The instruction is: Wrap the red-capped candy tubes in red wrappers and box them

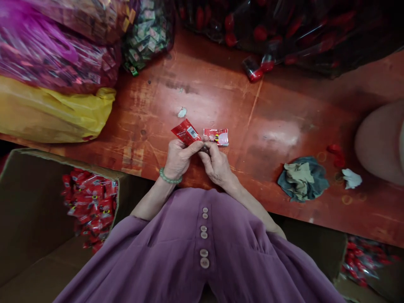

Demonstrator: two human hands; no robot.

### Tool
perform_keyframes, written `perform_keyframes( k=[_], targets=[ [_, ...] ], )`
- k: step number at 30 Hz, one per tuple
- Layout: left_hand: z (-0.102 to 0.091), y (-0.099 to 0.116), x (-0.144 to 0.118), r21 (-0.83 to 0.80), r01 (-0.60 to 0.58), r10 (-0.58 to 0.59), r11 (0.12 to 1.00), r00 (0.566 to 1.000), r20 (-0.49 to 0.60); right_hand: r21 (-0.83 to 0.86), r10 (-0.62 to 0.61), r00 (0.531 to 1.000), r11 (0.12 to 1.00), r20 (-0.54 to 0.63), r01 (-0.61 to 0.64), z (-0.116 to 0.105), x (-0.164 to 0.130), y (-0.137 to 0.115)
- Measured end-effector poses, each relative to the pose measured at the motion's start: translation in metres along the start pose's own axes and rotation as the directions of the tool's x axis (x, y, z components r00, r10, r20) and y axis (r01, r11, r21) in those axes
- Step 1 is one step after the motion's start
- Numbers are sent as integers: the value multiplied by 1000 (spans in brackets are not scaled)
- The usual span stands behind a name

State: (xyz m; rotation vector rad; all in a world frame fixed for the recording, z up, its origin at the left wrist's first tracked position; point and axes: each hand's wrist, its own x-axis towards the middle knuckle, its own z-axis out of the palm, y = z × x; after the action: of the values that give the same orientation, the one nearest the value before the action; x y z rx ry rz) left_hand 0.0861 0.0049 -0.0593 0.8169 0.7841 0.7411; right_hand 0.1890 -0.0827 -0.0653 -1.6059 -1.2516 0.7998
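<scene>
We had the red packet (186, 129) over the near edge of the tabletop (148, 122), its barcode up and its lower end between our two hands. Our left hand (177, 158) had thumb and fingers clamped on it; our right hand's (217, 165) fingers bunched at that end beside a small dark piece (205, 148), and we could not tell what they gripped. A flat red printed piece (216, 136) lay just beyond our right fingertips, a white scrap (182, 112) a little past the packet. Bulky bags crowded our left: a yellow bag (63, 113), a purple bag (78, 59) behind it and a bag of green packets (150, 31). A dark heap of red-lidded containers (284, 38) blocked the far side, with a clear container (252, 69) lying at its edge. To our right sat a crumpled cloth (311, 176), rubber bands (346, 200) and a pale rounded vessel (381, 139). Below the table on our left, a carton (31, 202) held red packages (94, 198).
</scene>
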Motion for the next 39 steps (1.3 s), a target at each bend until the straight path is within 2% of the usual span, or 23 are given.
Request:
perform_keyframes(
  k=[2, 5, 7, 9, 13, 15, 20, 26, 30, 32, 34, 39],
  targets=[
    [-2, 2, 0, -24, 42, -41, 999, 997, 66, -7, 9, 1000, 1000, 7, -9, -1, -1, -1],
    [-4, 5, -2, -48, 122, -113, 991, 981, 158, 169, 95, 992, 980, 84, -108, -1, -1, -4],
    [-3, 7, -3, -39, 156, -147, 987, 973, 180, 267, 135, 982, 949, 134, -167, -1, 0, -4],
    [1, 7, -5, -34, 153, -146, 988, 977, 154, 216, 142, 983, 963, 113, -163, 0, 1, -3],
    [8, 3, -6, -31, 119, -119, 992, 993, 2, -5, 62, 998, 998, 5, -62, 0, 2, 2],
    [10, 2, -5, -26, 127, -128, 992, 991, -41, 14, 44, 999, 999, 16, -44, -1, 4, 3],
    [9, 8, -2, -85, 83, -86, 993, 996, -30, 113, 47, 996, 992, 70, -55, -5, 8, 0],
    [4, 6, 2, -36, 74, -76, 997, 996, -52, 143, 61, 984, 986, 170, -86, -12, 1, 4],
    [4, -5, 7, 15, 38, -36, 999, 988, -149, 9, 22, 996, 1000, 90, -23, -12, -1, 9],
    [5, -7, 8, 46, 32, -24, 998, 986, -164, -32, -9, 999, 999, 46, 11, -12, 0, 9],
    [5, -6, 9, 46, 28, -22, 999, 990, -140, -4, -5, 999, 1000, 44, 5, -13, 3, 8],
    [6, 4, 5, -43, 41, -40, 998, 999, 20, 81, 0, 996, 997, 90, -8, -18, 9, 6]
  ],
)
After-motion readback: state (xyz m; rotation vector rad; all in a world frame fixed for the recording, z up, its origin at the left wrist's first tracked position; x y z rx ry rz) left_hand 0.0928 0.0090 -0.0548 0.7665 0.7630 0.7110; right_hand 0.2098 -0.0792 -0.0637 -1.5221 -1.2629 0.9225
